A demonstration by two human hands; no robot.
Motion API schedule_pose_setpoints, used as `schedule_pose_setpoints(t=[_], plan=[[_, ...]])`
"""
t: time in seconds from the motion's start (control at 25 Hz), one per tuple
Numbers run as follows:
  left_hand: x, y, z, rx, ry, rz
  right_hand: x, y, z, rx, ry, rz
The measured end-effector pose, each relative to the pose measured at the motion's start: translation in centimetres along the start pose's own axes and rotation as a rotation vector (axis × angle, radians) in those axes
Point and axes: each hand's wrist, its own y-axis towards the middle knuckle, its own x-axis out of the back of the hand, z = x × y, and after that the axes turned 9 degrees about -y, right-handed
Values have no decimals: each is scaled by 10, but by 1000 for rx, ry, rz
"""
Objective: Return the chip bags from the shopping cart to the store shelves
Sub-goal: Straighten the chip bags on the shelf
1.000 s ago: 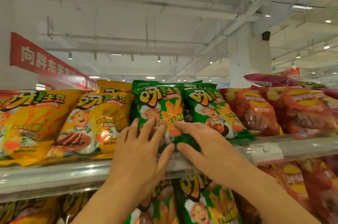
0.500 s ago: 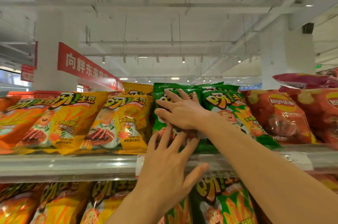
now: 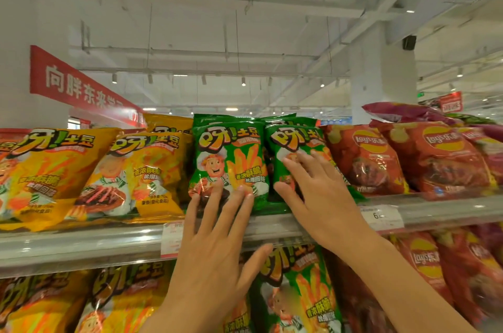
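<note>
While the fingers (image 3: 217, 194) of the left hand (image 3: 215, 248) are being held spread and nearly straight against the lower front of the left green chip bag (image 3: 228, 161), nothing is being pinched; the right hand (image 3: 315, 196) is being laid flat, fingers loosely spread, on the right green chip bag (image 3: 294, 147). Half a second ago the right hand was being pressed across the top of the left bag; it is now being shifted to the neighbour, and the left bag is being seen upright and uncovered on the top shelf (image 3: 81, 243). That bag is being judged as placed; only tidying is being done, between yellow bags (image 3: 141, 169) and red bags (image 3: 364, 158).
</note>
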Motion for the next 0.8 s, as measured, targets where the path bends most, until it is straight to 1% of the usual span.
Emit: schedule_pose_setpoints(t=[0.04,0.12,0.28,0.32,0.4,0.44,0.48,0.52,0.6,0.68,0.76,0.8], plan=[[-1,3,-6,5,-8,-15,-1,-11,-8,-2,-17,31],[-3,9,-19,2,-24,-31,-4,-27,-18,56,7,60],[-10,4,-26,-6,-38,-55,-6,-62,-22,106,104,17],[-12,-3,-25,-35,-54,-68,-9,-75,-22,107,116,-5],[-20,-28,-28,-156,-128,-91,-15,-108,-20,87,181,-49],[-26,-45,-30,-216,-166,-78,-20,-124,-21,74,220,-68],[-35,-68,-32,-243,-196,-30,-26,-142,-22,64,256,-72],[-43,-91,-34,-227,-223,38,-33,-158,-22,51,283,-58],[-59,-130,-37,-73,-254,186,-47,-183,-22,26,314,35],[-72,-151,-39,98,-234,305,-64,-199,-19,28,296,251],[-83,-161,-39,120,-199,345,-80,-210,-16,18,200,471],[-86,-163,-40,105,-192,348,-86,-214,-15,15,124,519]])
